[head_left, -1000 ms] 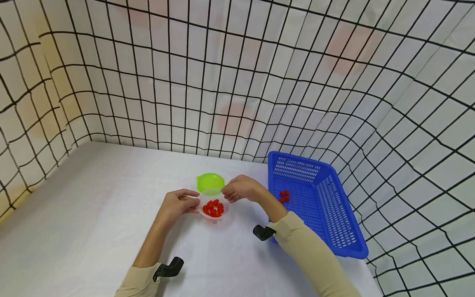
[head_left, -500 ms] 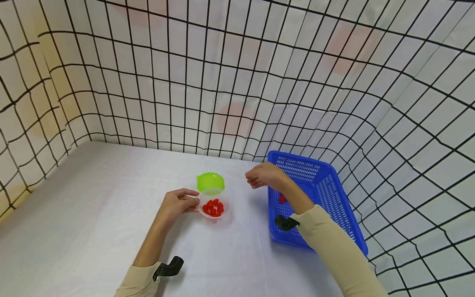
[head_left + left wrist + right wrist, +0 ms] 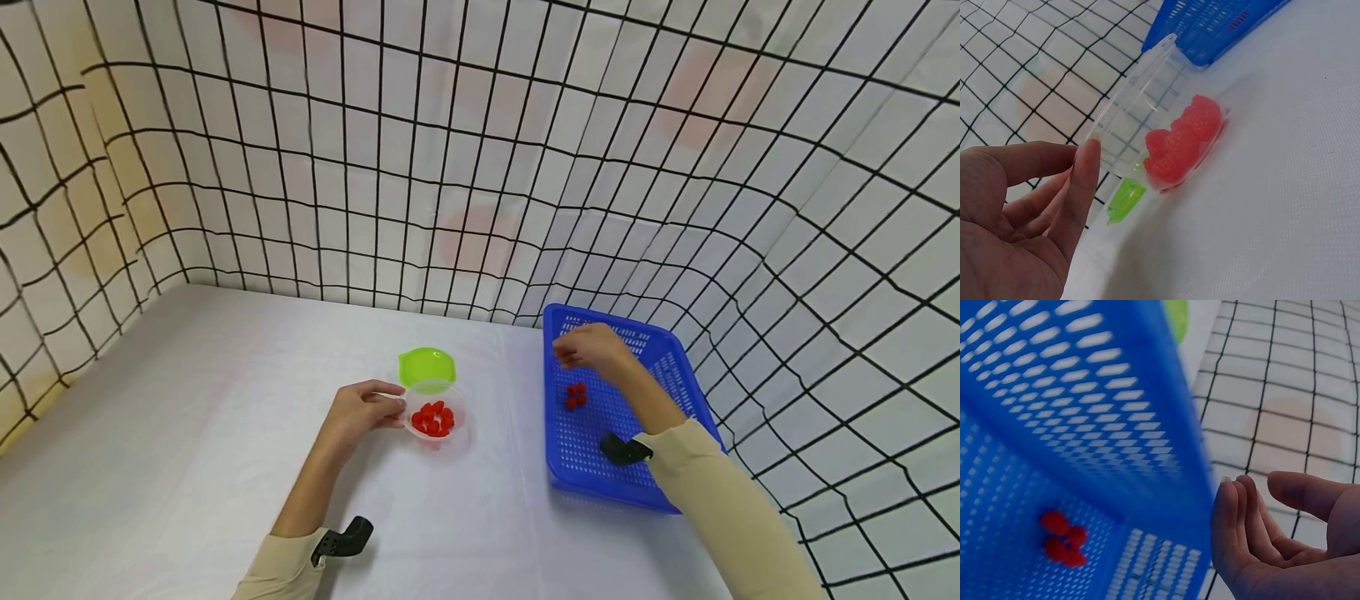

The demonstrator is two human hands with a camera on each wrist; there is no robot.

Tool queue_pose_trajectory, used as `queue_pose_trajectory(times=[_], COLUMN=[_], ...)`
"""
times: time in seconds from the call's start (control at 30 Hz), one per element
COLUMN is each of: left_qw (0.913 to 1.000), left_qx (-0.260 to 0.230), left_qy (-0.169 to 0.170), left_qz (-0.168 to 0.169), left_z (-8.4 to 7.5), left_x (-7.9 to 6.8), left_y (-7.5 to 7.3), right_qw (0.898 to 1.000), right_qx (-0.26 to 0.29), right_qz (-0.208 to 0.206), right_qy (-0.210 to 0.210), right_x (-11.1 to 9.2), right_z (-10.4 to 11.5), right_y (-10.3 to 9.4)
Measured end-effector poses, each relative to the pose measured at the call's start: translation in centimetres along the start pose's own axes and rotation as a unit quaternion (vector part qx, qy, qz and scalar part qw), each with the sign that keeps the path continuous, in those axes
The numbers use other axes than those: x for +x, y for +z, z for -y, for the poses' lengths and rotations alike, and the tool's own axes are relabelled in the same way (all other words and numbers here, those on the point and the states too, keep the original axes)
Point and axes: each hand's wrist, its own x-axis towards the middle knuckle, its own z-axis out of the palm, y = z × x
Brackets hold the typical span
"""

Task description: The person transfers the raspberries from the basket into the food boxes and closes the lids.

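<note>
My left hand [image 3: 363, 408] pinches the rim of a clear plastic tub [image 3: 1130, 119] between thumb and fingers. Inside the tub lie several red raspberries [image 3: 1182, 142], bunched at its bottom. Over the far left part of a blue perforated basket [image 3: 558, 454] is my right hand [image 3: 592, 348]. In the right wrist view its fingers bend loosely with a gap to the thumb, and nothing is between them. Several more raspberries [image 3: 1065, 540] sit together on the basket floor, below that hand.
A bright green lid [image 3: 427, 367] rests on the white tablecloth [image 3: 225, 400] just behind the tub. Black wire grid [image 3: 360, 167] with white cloth behind it walls the back and both sides. The basket stands on the right side of the table.
My right hand has moved away from the tub, rightward, to over the basket. The left hand has stayed at the tub's rim, and the tub has kept its place.
</note>
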Motion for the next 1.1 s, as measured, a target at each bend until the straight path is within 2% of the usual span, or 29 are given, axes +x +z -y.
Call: queue_pose_trajectory(times=[0.13, 0.37, 0.73, 0.93, 1.1], left_qw=[1.0, 1.0, 0.9999, 1.0, 0.9999], left_qx=[0.003, 0.007, 0.013, 0.008, 0.009], left_qy=[0.0, -0.002, -0.005, -0.004, -0.004], left_qz=[-0.002, -0.005, -0.007, -0.003, -0.002], left_z=[0.0, -0.1, -0.2, -0.2, -0.2], left_x=[-0.1, -0.1, -0.1, -0.1, -0.1], left_y=[0.0, 0.0, 0.1, 0.1, 0.1], right_qw=[1.0, 0.998, 0.995, 0.99, 0.986], right_qx=[-0.014, -0.028, -0.02, 0.007, 0.026], right_qz=[-0.014, -0.024, 0.03, 0.055, 0.056], right_qy=[0.009, 0.05, 0.089, 0.127, 0.154], right_x=[0.2, 0.4, 0.9, 1.3, 1.6], right_z=[-1.5, -4.2, -8.0, -9.3, -9.9], right_y=[-0.7, -1.8, -3.2, -3.5, -3.4])
